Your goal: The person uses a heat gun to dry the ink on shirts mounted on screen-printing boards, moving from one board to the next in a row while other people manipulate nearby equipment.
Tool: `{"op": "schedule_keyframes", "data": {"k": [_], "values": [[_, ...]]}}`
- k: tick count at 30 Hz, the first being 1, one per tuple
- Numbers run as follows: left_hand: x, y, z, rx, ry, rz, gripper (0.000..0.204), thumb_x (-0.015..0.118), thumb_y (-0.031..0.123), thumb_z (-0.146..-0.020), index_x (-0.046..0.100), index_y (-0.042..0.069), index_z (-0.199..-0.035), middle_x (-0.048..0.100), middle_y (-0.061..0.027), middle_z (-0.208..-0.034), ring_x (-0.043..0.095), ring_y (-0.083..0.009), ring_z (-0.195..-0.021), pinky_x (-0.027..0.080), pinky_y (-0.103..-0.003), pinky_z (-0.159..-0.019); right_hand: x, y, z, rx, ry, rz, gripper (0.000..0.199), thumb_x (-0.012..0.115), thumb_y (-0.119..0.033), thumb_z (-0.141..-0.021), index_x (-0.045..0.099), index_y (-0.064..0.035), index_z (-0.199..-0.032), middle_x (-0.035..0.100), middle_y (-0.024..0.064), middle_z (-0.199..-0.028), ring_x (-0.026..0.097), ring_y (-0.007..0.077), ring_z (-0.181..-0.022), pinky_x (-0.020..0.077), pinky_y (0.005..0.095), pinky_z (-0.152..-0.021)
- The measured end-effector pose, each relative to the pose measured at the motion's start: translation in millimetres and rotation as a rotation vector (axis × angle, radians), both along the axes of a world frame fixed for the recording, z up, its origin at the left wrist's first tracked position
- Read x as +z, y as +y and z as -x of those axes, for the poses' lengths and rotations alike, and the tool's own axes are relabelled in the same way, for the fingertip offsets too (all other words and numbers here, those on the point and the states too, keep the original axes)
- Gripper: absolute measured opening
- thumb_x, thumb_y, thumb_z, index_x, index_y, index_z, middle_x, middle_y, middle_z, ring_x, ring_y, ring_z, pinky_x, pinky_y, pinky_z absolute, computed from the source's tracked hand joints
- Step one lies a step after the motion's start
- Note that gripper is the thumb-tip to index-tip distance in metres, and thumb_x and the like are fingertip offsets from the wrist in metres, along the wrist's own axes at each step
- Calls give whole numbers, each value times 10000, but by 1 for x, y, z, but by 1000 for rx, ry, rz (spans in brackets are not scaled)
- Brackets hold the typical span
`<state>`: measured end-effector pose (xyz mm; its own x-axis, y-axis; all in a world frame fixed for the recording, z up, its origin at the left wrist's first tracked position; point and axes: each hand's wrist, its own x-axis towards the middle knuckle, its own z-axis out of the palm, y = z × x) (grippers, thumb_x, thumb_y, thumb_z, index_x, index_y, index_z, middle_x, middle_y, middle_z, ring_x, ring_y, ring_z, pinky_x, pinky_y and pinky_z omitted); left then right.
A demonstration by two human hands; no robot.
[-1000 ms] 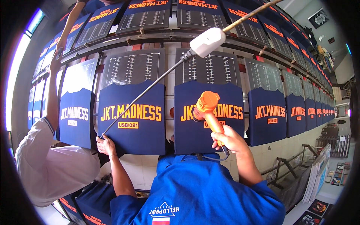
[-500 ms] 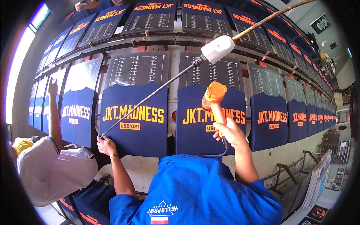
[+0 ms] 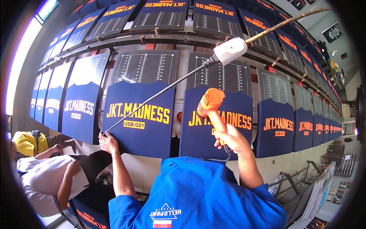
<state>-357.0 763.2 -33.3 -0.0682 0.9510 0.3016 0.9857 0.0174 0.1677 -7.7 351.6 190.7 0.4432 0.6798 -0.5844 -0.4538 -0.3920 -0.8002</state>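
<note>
A: Orange plastic heat gun [image 3: 211, 104], that's what I've got in the right hand [image 3: 231, 140]. Fingers wrapped tight round the grip, nozzle end up, pointed at the navy printed shirt panel [image 3: 215, 124] on the rack.

B: And the left hand [image 3: 108, 142]?

A: Closed on the black cable [image 3: 152, 100] at the bottom edge of the next navy panel [image 3: 139, 118]. Cable runs up taut-ish to a white plug block [image 3: 230, 50] tied to a wooden stick [image 3: 284, 23] overhead.

B: How'll the gun handle?

A: Light, rigid, prob. top-heavy w/ the body above the fist. Hold low on the grip, as now; I'd guess the nozzle's hot, so hands off it. Cable's limp, thin, easy to slip thru fingers, so pinch it, don't yank the plug.

B: Panels?

A: Soft cloth over stiff boards, I think. Another person in a yellow cap [image 3: 24, 142] crouches at left, hands apart from mine.
</note>
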Motion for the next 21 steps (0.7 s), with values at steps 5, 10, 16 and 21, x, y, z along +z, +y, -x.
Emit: {"op": "schedule_keyframes", "data": {"k": [5, 10, 16, 21], "values": [[8, 0, -6, 29, -40, 105, 490, 435, 454, -969, 451, 154, -1356, 543, -170, -1236, 495, -359, -1184, 345, -499, -1018, -4, 11, 3, 6, -38, -24, 255, 620, -196, -895, 529, 7, -1019, 584, 59, -784, 630, 134, -649, 525, 260, -551], [5, 0, -1, 17, -46, 85, 493, 434, 449, -970, 447, 148, -1361, 537, -179, -1241, 494, -364, -1183, 343, -504, -1019, 2, 5, 5, 59, -19, 27, 303, 636, -196, -894, 512, 40, -1037, 581, 73, -797, 639, 150, -659, 536, 278, -544], [3, -1, -2, 5, -49, 60, 489, 430, 446, -971, 456, 146, -1355, 547, -183, -1227, 501, -365, -1173, 347, -507, -1010, 10, -12, 18, 45, 17, 59, 280, 639, -205, -882, 528, 20, -1008, 586, 68, -775, 636, 146, -649, 529, 260, -536], [1, 1, -2, 13, -36, 53, 495, 424, 464, -970, 463, 150, -1351, 554, -179, -1222, 507, -365, -1167, 352, -508, -1002, 12, -17, 24, 17, 10, 90, 272, 642, -204, -884, 526, 8, -1008, 592, 65, -758, 638, 141, -649, 530, 256, -539]]}}
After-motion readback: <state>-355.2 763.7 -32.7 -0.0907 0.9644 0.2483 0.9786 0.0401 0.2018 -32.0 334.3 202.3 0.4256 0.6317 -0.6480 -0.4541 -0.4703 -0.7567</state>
